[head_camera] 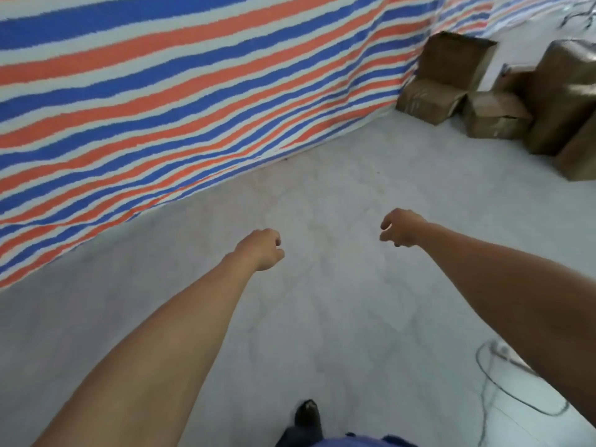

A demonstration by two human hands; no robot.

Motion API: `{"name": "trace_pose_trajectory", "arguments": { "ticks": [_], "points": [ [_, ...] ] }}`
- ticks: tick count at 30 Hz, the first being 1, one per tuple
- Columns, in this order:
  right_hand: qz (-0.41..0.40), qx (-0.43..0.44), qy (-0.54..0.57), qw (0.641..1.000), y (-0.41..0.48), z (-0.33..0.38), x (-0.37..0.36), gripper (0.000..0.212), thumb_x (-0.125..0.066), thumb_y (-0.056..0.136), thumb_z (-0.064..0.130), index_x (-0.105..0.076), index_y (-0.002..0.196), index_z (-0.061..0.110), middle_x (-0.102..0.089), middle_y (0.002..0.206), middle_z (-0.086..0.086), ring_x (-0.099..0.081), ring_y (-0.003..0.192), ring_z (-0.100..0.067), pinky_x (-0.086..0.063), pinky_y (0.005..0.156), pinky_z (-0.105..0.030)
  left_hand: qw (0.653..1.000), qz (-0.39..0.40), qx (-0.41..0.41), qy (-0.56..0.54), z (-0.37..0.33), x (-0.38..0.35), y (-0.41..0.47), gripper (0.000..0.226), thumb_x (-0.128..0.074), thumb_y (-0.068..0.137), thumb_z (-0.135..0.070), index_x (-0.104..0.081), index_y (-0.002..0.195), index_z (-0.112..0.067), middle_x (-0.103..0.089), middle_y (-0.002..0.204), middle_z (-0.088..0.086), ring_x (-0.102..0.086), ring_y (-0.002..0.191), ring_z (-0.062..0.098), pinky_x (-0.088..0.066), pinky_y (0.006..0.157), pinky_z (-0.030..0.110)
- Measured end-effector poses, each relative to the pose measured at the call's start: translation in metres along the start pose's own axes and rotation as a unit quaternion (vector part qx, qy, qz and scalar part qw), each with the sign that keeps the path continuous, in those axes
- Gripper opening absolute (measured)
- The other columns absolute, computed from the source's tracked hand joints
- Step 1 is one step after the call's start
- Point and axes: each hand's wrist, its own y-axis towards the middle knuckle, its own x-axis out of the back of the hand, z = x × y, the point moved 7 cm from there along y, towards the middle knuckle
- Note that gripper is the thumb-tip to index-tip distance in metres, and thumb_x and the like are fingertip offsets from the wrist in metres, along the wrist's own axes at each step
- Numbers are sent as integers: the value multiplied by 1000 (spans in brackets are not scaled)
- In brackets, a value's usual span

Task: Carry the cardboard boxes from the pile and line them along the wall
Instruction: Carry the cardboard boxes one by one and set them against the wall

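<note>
Several brown cardboard boxes [496,114] are heaped at the far right, where the striped wall ends. One tall box [451,59] leans on the wall above a flatter one [425,98]. Both my arms stretch forward over the bare floor, far short of the pile. My left hand [263,250] hangs with its fingers loosely curled and holds nothing. My right hand [400,227] is likewise empty, fingers hooked downward and apart.
A blue, orange and white striped tarpaulin [193,91] covers the wall along the left. Grey floor [322,195] runs beside it toward the boxes. A thin cable [483,372] loops on the floor at lower right. My dark shoe [308,412] shows at the bottom.
</note>
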Motion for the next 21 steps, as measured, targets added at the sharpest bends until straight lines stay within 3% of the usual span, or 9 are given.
{"name": "trace_pose_trajectory", "arguments": {
  "ticks": [9,17,21],
  "points": [
    [-55,-186,133,972,47,-221,91,31,-72,86,17,-67,114,3,-74,97,-21,-73,89,-34,-60,75,-42,980,44,-185,60,-248,20,147,36,-55,95,-28,-58,128,-14,-55,133,12,-56,115,29,-46,97,35],
    [-51,-260,204,943,117,-394,160,39,-72,88,19,-62,123,7,-72,101,-17,-73,88,-30,-58,76,-39,962,82,-239,106,-453,-4,255,38,-54,96,-29,-55,131,-15,-54,135,11,-55,116,29,-46,97,37],
    [-69,-275,221,933,152,-470,229,37,-71,89,18,-62,123,6,-70,107,-17,-72,90,-29,-57,77,-39,957,84,-262,94,-555,-1,306,38,-54,96,-30,-55,131,-15,-54,136,11,-54,118,28,-44,95,35]
  ]
}}
